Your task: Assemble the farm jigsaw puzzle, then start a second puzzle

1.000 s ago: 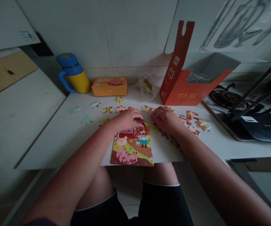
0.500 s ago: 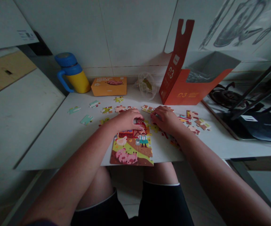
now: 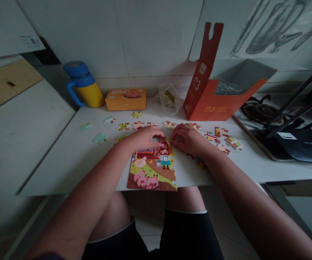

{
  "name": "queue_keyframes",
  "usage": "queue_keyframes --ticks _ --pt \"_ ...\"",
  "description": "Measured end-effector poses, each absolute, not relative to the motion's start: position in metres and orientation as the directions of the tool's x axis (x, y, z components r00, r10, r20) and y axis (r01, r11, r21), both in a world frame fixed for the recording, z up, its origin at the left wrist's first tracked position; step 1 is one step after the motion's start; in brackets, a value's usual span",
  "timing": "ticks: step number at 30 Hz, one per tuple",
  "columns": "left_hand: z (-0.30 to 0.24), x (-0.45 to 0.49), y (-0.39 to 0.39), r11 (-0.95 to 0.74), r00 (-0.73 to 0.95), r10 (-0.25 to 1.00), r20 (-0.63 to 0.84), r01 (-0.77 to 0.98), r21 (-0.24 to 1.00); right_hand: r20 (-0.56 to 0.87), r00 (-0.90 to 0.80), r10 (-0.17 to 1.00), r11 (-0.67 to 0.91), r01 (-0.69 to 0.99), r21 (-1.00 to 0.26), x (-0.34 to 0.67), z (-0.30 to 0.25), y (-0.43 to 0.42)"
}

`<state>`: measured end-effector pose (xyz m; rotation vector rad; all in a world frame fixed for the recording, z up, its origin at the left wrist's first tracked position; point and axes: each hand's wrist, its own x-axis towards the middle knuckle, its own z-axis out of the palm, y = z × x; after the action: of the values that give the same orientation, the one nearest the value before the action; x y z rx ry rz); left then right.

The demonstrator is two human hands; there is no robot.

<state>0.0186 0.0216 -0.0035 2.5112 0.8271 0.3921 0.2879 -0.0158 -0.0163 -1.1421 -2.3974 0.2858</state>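
Observation:
A partly joined farm puzzle (image 3: 152, 169) with pigs and a farmer lies at the front edge of the white table (image 3: 72, 155). My left hand (image 3: 144, 138) rests on the puzzle's top edge, fingers curled down onto the pieces there. My right hand (image 3: 189, 138) lies just right of it, fingertips pressed on a piece at the puzzle's upper right corner. Loose puzzle pieces (image 3: 123, 126) are scattered to the left, and more loose pieces (image 3: 228, 141) lie to the right of my hands.
A blue and yellow flask (image 3: 84, 85), a small orange puzzle box (image 3: 126, 99), a crumpled clear bag (image 3: 169, 96) and an open red carton (image 3: 218, 90) stand along the back wall. A gas hob (image 3: 283, 133) is on the right. My knees are under the table edge.
My right hand has slid a little left, toward the puzzle's upper right corner. My left hand has stayed where it was.

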Motion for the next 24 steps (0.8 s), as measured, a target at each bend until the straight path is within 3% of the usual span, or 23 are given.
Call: queue_keyframes --ticks 24 --pt "0.013 -0.024 0.035 -0.564 0.662 0.747 -0.066 0.683 0.464 0.300 -0.613 0.731 0.680 0.623 -0.387 0.298 -0.012 -0.017"
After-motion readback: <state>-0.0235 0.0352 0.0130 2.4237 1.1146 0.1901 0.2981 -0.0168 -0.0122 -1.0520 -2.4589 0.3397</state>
